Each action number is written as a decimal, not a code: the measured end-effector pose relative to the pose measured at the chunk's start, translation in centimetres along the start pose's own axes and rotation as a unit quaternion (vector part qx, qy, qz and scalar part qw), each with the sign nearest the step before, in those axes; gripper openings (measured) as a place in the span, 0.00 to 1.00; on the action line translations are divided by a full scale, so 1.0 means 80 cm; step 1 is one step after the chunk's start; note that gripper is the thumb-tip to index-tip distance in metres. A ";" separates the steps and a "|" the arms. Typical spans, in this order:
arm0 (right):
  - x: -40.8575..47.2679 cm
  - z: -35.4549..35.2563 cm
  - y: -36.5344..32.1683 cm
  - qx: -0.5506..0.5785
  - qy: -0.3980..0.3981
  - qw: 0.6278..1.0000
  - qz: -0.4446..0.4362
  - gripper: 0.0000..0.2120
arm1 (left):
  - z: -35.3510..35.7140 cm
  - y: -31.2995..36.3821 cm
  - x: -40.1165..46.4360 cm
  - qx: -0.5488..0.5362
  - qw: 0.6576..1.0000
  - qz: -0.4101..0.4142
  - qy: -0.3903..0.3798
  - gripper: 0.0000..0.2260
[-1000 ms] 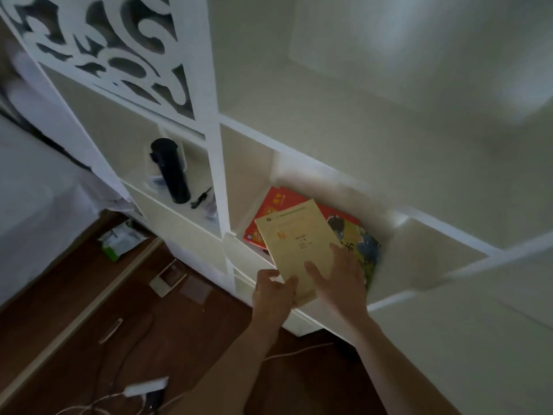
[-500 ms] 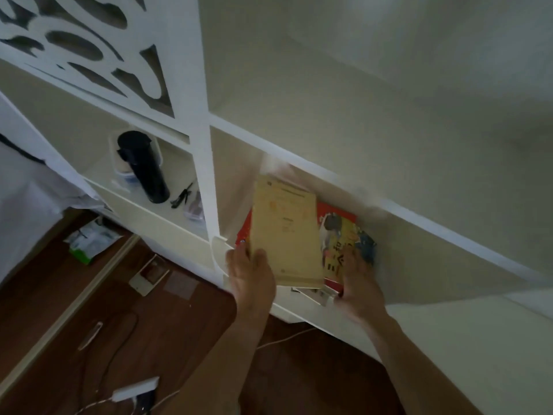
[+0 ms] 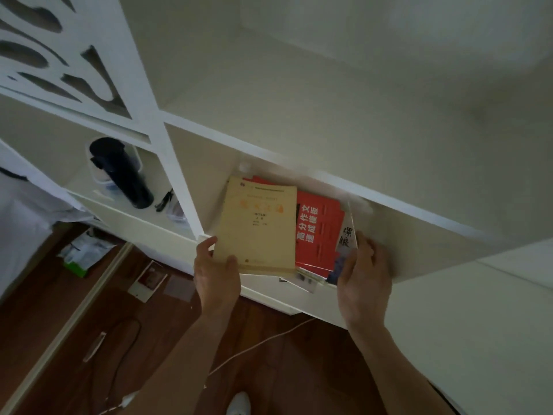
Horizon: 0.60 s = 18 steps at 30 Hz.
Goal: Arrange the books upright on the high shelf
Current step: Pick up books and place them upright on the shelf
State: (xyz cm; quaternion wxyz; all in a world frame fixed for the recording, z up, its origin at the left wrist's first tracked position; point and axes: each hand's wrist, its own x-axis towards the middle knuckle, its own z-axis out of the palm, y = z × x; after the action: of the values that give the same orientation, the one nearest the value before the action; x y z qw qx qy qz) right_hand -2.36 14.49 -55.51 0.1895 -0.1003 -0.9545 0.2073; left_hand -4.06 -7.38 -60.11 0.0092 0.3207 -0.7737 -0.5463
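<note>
**Two hands on the books at the shelf compartment**

Two of my hands work at the open compartment (image 3: 419,235) of the white shelving unit, which I take as my landmark. Far to its left, in the neighbouring cubby, a dark flask (image 3: 122,172) stands tilted in this wide view, with a small black clip (image 3: 165,200) just beside it. Below and left of the compartment, on the wooden floor (image 3: 284,369), lie a green-and-white packet (image 3: 82,253) and a white cable (image 3: 257,344).

At the compartment's left front corner, my left hand (image 3: 217,272) grips the lower edge of the tan book (image 3: 258,226), thumb across the cover and fingers curled behind it. That book leans in the mouth of the compartment, covering part of the red book (image 3: 318,232) just to its right. The red book sits deeper inside, its cover facing me, its lower edge past the shelf's front lip.

At the right of the stack, my right hand (image 3: 363,280) pinches a thin white-covered book (image 3: 347,238) bearing black characters, holding it edge-on against the red one. Other volumes show beneath, too hidden to tell apart.
</note>
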 end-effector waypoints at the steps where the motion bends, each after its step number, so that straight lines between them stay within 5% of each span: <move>1: 0.001 -0.002 -0.003 0.002 -0.004 1.000 0.000 0.27 | 0.003 -0.001 -0.003 0.023 1.000 0.004 -0.012 0.23; 6: -0.033 -0.001 -0.032 -0.020 -0.015 0.994 -0.102 0.22 | 0.011 0.012 -0.054 0.083 0.991 0.097 0.036 0.29; 9: -0.062 -0.002 -0.041 0.002 -0.089 0.982 -0.166 0.25 | 0.031 0.043 -0.113 -0.165 0.963 0.057 -0.205 0.26; 11: -0.069 -0.003 -0.034 0.058 -0.174 0.963 -0.199 0.28 | 0.039 0.037 -0.122 -0.233 0.943 0.011 -0.239 0.18; 13: -0.077 -0.026 -0.002 0.120 -0.209 0.953 -0.182 0.28 | 0.033 0.027 -0.144 -0.212 0.954 0.009 -0.211 0.13; 18: -0.131 -0.113 0.106 0.265 -0.153 0.952 -0.029 0.26 | 0.037 0.022 -0.248 -0.190 0.947 0.038 -0.255 0.14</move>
State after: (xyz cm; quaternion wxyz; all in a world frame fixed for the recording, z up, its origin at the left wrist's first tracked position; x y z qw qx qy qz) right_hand 11.76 22.44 -54.93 0.0671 0.0139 -0.8851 0.4604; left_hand 9.73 5.49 -53.12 -0.1064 0.1336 -0.6437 -0.7460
